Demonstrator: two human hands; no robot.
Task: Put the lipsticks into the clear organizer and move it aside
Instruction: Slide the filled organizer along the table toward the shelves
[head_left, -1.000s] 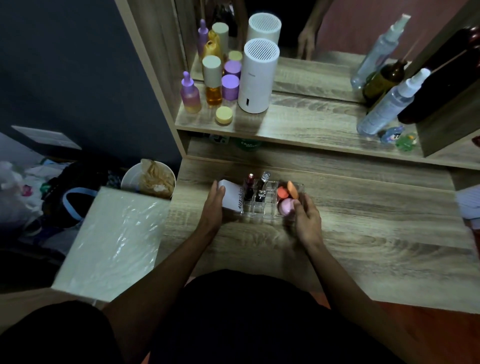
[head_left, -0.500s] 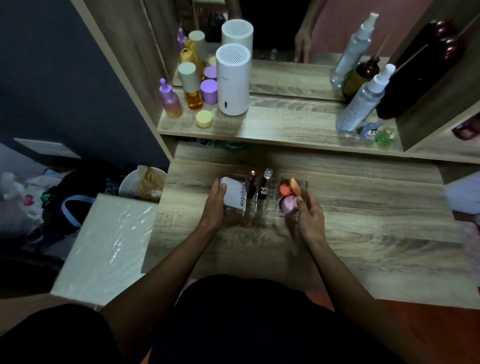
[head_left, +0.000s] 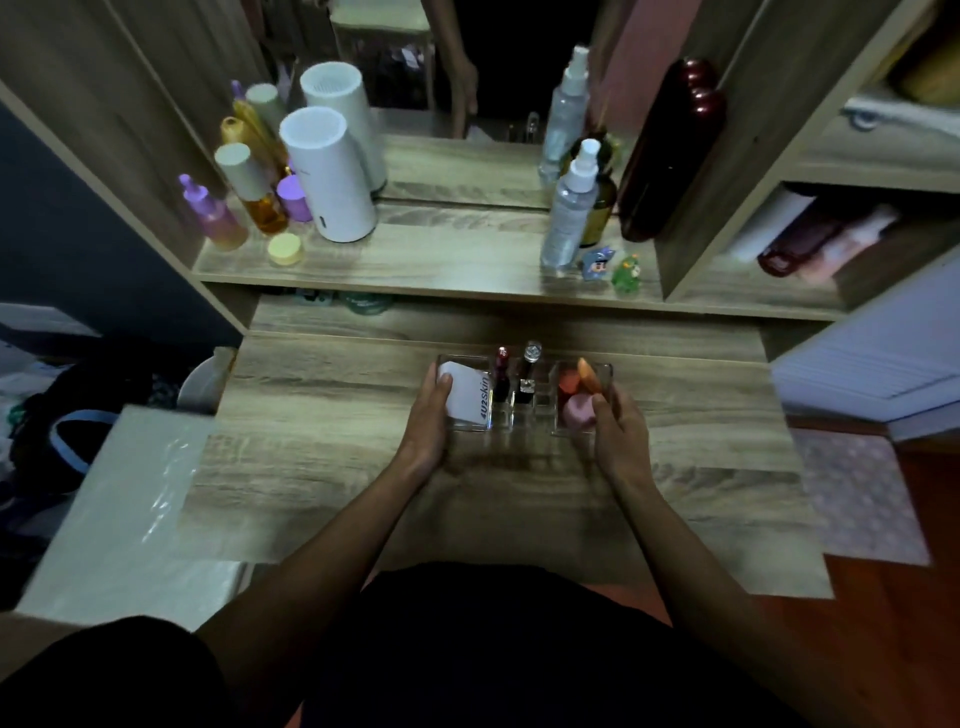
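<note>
A clear organizer (head_left: 543, 405) stands on the wooden desk (head_left: 322, 447), in the middle towards the back. Two lipsticks stand upright in its centre slots: a dark red lipstick (head_left: 501, 376) and a silver-capped lipstick (head_left: 530, 371). Its left bay holds a white tube (head_left: 470, 395), its right bay orange and pink sponges (head_left: 579, 395). My left hand (head_left: 428, 421) grips the organizer's left end, thumb over the white tube. My right hand (head_left: 615, 434) grips its right end, fingers over the rim by the pink sponge.
A raised shelf (head_left: 441, 270) behind the desk carries a white cylinder (head_left: 330, 174), purple and amber bottles (head_left: 244, 197), a yellow jar (head_left: 284, 248), spray bottles (head_left: 569, 208) and small figurines (head_left: 610, 267). A mirror stands behind. A plastic-wrapped box (head_left: 130, 509) lies to the left.
The view has shifted, so the organizer and both hands sit slightly right and farther back in the frame. Both hands keep their hold on the organizer's ends.
</note>
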